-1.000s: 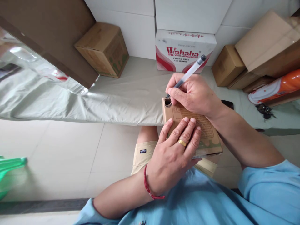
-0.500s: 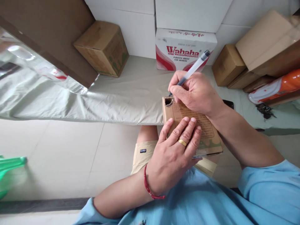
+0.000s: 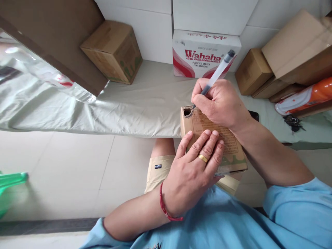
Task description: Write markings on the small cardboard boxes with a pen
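Note:
A small brown cardboard box (image 3: 228, 140) with printed text rests at the table's front edge and over my lap. One far corner has a rough-edged hole. My left hand (image 3: 193, 164) lies flat on the box's upper face, its fingers stretched out. In my right hand (image 3: 220, 100) a pen (image 3: 219, 71) is gripped between thumb and fingers. The pen slants up to the right, its dark end raised. Its tip is down beside the hole, at the box's top edge. Part of the box's face is hidden under both hands.
A cloth-covered table (image 3: 145, 100) runs across. On it stand a Wahaha water carton (image 3: 207, 57), a brown box (image 3: 111, 52) at left and stacked cartons (image 3: 293, 45) at right. An orange-and-white can (image 3: 306, 95) and keys (image 3: 294, 121) lie at right. A green plastic object (image 3: 12, 180) is at far left.
My right hand and the pen have shifted slightly right, taking the tip from the far edge of the hole to its right side. My left hand stays on the box.

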The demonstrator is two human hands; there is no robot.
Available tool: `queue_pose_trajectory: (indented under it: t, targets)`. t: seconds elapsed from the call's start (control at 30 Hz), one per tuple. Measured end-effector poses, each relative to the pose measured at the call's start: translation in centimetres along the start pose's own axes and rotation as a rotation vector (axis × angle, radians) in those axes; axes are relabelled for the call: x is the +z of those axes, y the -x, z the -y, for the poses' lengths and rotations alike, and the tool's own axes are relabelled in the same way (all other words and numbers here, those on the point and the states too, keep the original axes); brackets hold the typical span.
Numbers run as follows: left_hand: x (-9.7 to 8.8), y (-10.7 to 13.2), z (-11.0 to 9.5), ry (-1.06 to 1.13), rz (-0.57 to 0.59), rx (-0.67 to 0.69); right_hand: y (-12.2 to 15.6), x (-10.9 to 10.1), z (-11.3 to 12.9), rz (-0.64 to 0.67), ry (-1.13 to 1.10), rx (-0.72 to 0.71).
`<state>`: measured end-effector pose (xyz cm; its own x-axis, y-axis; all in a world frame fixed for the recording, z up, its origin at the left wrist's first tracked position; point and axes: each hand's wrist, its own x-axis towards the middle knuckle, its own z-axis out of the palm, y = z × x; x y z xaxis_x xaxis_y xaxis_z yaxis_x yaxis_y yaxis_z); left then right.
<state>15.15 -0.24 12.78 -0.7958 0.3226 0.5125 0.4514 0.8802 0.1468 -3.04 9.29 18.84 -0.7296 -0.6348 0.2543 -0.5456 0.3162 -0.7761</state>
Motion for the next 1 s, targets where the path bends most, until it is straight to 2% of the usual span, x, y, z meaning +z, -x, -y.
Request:
queue_pose_trajectory:
  t: [0.43, 1.0]
  targets:
    - [0.04, 0.29, 0.12, 0.027, 0.006, 0.003, 0.13, 0.26, -0.52, 0.088, -0.018, -0.139]
    - [0.01, 0.13, 0.07, 0.029, -0.007, 0.004, 0.07, 0.33, -0.48, 0.134, 0.01, -0.135]
